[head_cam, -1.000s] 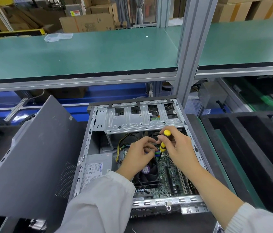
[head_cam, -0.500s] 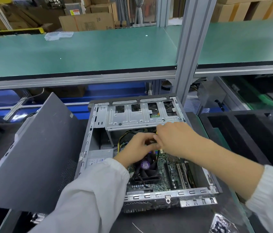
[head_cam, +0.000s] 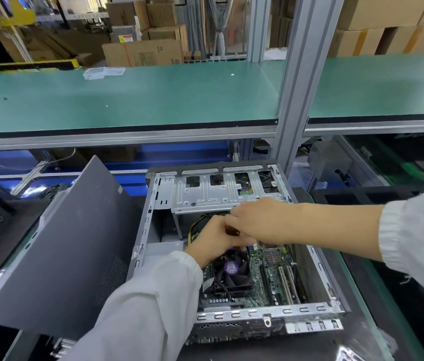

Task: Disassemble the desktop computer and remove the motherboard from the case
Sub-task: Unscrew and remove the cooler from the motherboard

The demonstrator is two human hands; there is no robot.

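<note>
L hand (head_cam: pixel 214 237): curled over cables by fan; grip unclear
R hand (head_cam: pixel 255 220): screwdriver gone from view; now meets L; contents hidden
Motherboard (head_cam: pixel 271 272): still in case (head_cam: pixel 317 269)

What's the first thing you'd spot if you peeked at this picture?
Two hands, the left hand and right hand, meet inside an open computer case in the middle. Below them sits a black fan with a purple sticker, on the green motherboard.
</note>
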